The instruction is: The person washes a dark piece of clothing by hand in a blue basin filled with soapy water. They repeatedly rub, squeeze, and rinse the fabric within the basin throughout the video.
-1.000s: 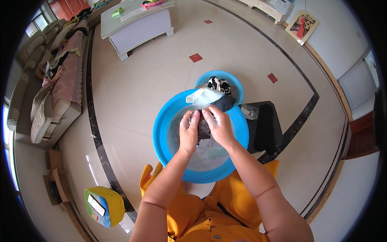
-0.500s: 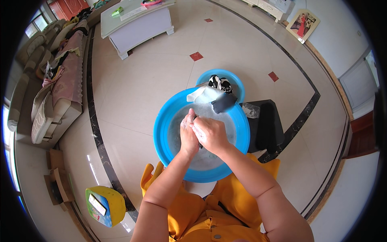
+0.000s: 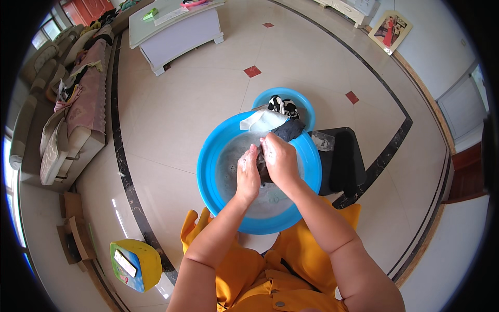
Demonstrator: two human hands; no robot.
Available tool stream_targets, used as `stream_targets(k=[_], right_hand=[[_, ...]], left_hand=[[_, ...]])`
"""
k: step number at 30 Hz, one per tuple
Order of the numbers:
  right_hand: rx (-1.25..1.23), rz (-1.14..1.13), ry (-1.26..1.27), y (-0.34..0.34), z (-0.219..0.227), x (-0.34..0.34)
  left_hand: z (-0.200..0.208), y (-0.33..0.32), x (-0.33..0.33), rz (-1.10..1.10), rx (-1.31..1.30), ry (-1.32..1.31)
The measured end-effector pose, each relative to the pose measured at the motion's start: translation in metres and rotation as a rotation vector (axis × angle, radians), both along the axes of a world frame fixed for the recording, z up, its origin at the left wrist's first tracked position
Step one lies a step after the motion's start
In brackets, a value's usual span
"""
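Over the large blue basin (image 3: 207,177), my left hand (image 3: 248,176) and my right hand (image 3: 280,160) are wet with suds. Squeezed between the two palms is a small dark cloth (image 3: 263,167), mostly hidden by the fingers. Cloudy, soapy water (image 3: 234,148) lies under them. Across the basin's far rim hang a white cloth (image 3: 261,120) and a dark grey cloth (image 3: 289,130), just beyond my fingertips. Behind it, a smaller blue basin (image 3: 309,109) holds a black-and-white patterned cloth (image 3: 284,106).
A black stool (image 3: 343,169) stands right of the basin, with a crumpled clear plastic packet (image 3: 323,141) on it. To my left is a yellow stool (image 3: 148,268) bearing a phone (image 3: 125,263). Farther off are a white table (image 3: 182,39) and a sofa (image 3: 93,106) strewn with clothes.
My right hand has moved up and right, turning from a closed fist to a straighter palm. My left hand has shifted slightly right. More of the dark cloth shows between them.
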State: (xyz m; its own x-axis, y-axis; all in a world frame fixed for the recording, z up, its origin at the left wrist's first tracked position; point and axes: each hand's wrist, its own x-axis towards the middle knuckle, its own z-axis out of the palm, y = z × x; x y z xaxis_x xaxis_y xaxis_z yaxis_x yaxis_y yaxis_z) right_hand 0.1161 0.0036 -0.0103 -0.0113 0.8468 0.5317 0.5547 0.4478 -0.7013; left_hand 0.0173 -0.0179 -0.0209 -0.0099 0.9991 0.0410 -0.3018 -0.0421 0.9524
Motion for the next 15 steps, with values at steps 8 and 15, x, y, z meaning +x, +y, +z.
stream_targets(k=[8, 15], right_hand=[[-0.196, 0.09, 0.194, -0.003, 0.007, 0.008], [-0.253, 0.213, 0.246, -0.002, 0.015, 0.009]], left_hand=[[-0.006, 0.007, -0.006, 0.035, -0.112, -0.107], [-0.007, 0.01, -0.009, 0.032, -0.148, -0.265]])
